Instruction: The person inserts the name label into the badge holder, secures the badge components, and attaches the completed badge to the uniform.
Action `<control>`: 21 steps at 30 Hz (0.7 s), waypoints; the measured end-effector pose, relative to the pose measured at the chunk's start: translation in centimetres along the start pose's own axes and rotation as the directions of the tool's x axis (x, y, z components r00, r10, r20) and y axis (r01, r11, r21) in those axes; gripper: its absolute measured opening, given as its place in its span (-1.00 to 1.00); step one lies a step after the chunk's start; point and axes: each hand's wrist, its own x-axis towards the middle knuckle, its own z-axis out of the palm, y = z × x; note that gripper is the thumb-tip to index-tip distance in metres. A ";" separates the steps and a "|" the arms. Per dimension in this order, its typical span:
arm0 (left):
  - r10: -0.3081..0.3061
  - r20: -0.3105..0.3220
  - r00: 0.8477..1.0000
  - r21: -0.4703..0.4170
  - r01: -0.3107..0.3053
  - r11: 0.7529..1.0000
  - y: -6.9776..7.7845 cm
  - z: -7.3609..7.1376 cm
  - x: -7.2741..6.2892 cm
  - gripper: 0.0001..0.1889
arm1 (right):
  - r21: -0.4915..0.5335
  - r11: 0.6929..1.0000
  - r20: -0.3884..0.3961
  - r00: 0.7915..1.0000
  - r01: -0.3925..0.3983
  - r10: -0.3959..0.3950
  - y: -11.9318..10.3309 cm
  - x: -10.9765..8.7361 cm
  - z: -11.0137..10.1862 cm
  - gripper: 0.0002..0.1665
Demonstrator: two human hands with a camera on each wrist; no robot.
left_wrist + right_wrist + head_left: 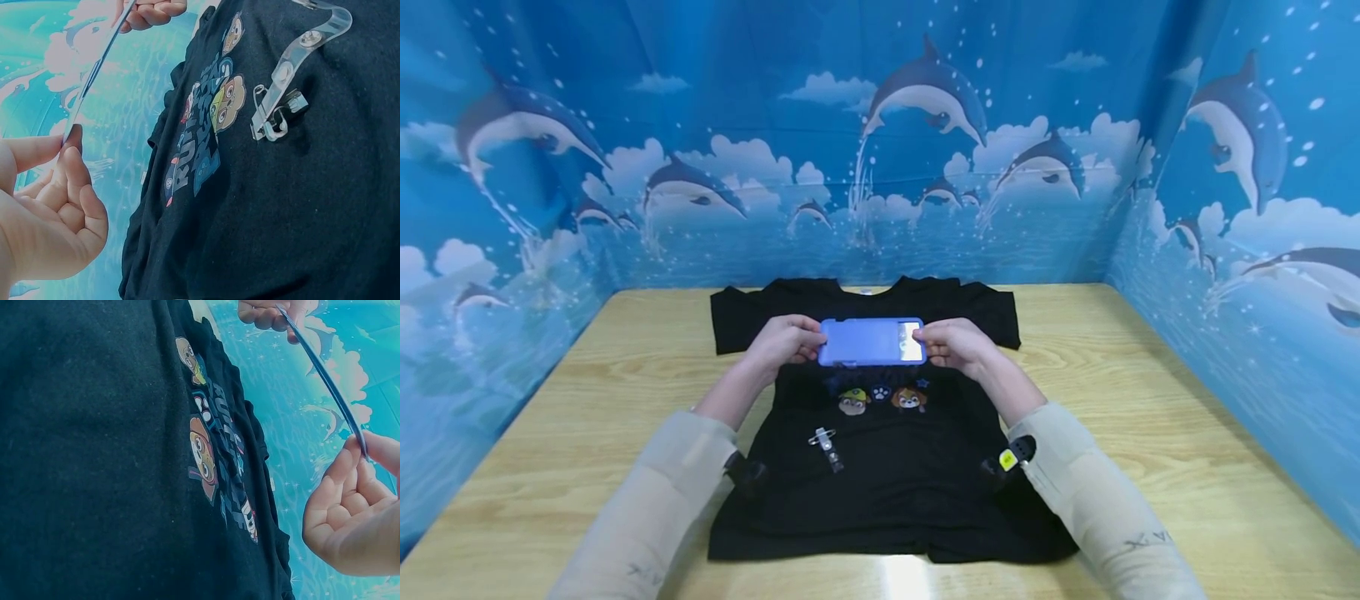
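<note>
A flat, thin, blue-violet badge holder (861, 342) with a bright patch near its right end is held level above a black T-shirt (880, 492). My left hand (787, 342) pinches its left end between thumb and fingers. At the opposite end, my right hand (958, 344) pinches it the same way. Both wrist views show the holder (94, 78) edge-on as a narrow strip, slightly bowed in the right wrist view. On the shirt below lies a badge clip (827, 448) with a clear snap strap (306, 40), a metal clip and a pin.
The shirt is spread on a wood-grain table (647, 350), its neckline toward the back and cartoon dog faces (910, 398) printed on the chest. A blue dolphin-print curtain (760, 167) encloses the back and sides. Each wrist wears a dark strap with a camera.
</note>
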 end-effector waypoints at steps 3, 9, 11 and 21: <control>-0.004 -0.001 1.000 0.002 0.004 1.000 0.0 0.0 -0.1 -0.76 | -0.001 1.000 0.003 1.000 -0.002 0.002 0.0 -0.1 0.0 -0.69; -0.001 0.003 1.000 -0.002 0.001 1.000 0.0 0.1 -0.2 -0.76 | 0.000 1.000 0.007 1.000 0.002 -0.002 0.0 -0.2 0.0 -0.69; 0.000 0.002 1.000 0.000 0.000 1.000 0.0 0.1 -0.2 -0.76 | 0.000 1.000 0.002 1.000 -0.004 0.004 0.0 -0.2 0.0 -0.70; 0.004 0.001 1.000 -0.001 -0.004 1.000 -0.1 -0.1 -0.1 -0.77 | -0.004 1.000 0.011 1.000 0.003 -0.003 -0.1 -0.4 0.0 -0.69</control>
